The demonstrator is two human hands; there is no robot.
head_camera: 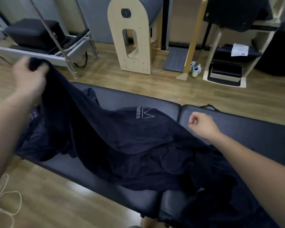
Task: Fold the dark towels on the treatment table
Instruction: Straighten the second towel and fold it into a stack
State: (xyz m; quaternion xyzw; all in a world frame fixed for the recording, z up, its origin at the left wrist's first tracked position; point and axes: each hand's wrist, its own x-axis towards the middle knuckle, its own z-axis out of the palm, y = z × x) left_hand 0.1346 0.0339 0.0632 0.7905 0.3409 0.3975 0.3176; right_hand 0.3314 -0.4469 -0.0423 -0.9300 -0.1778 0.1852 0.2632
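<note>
A dark navy towel [115, 142] with a white logo lies spread and rumpled across the black padded treatment table [253, 129]. My left hand [29, 74] grips one end of it and holds that end lifted above the table's left part, blurred by motion. My right hand [202, 125] hovers over the towel's right edge near the table's middle seam, its fingers curled with nothing visibly in them. More dark cloth [38, 142] lies bunched under the lifted towel at the left, and another heap [220, 195] lies by my right forearm.
Beyond the table, on the wooden floor, stand a wooden arched barrel [130, 38], a metal-framed reformer [44, 46] at far left, a pair of pale shoes [196, 69] and a wooden shelf unit [229, 66]. A thin cord [5, 203] lies on the floor at lower left.
</note>
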